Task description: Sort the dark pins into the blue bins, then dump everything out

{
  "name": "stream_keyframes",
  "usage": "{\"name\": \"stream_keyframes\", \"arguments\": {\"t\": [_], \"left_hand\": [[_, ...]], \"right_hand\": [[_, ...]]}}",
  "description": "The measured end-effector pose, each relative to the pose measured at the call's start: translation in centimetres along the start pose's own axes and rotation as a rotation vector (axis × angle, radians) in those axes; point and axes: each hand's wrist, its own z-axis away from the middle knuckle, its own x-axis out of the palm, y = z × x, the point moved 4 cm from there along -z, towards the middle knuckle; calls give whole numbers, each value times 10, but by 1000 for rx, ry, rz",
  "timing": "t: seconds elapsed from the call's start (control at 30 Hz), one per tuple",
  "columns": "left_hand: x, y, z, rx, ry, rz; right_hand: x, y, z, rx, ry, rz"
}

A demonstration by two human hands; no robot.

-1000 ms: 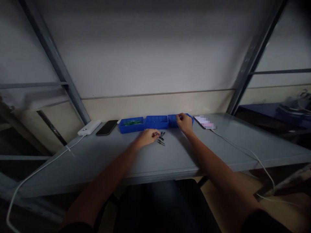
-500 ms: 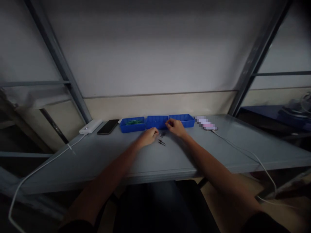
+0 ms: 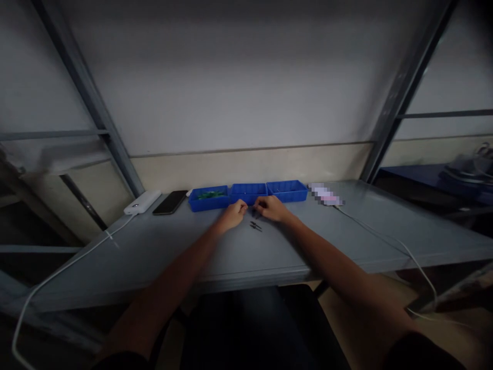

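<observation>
My left hand (image 3: pixel 234 215) is closed with its fingertips pinched, just in front of the middle blue bin (image 3: pixel 248 197). Whatever it holds, if anything, is too small to make out. To its right, my right hand (image 3: pixel 271 208) is also pinched, low over the table, with small dark pieces showing at its fingertips. Whether those are gripped or lie on the table I cannot tell. Nearer to me, a few thin, dark, pointed pieces (image 3: pixel 256 226) lie side by side on the table, apart from both hands.
The left blue bin (image 3: pixel 210 204) contains green pieces; the right blue bin (image 3: pixel 293 196) completes the row. A black phone (image 3: pixel 170 202) and a white power bank (image 3: pixel 142 202) with a cable lie left on the grey table (image 3: pixel 250 259). A lit phone (image 3: pixel 325 195) lies right, its white cable (image 3: pixel 372 231) trailing off the edge.
My right hand has come from the front of the middle bin back down toward me and left, over the small dark pieces. My left hand has shifted slightly; the view has moved a little.
</observation>
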Motion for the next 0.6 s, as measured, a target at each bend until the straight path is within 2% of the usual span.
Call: {"name": "stream_keyframes", "arguments": {"t": [0.13, 0.43, 0.6], "left_hand": [[0, -2, 0, -1, 15, 25], [-1, -1, -1, 60, 1, 52], [-2, -1, -2, 22, -18, 47]], "right_hand": [[-1, 3, 0, 5, 26, -31], [3, 4, -1, -5, -16, -68], [2, 1, 0, -18, -24, -85]]}}
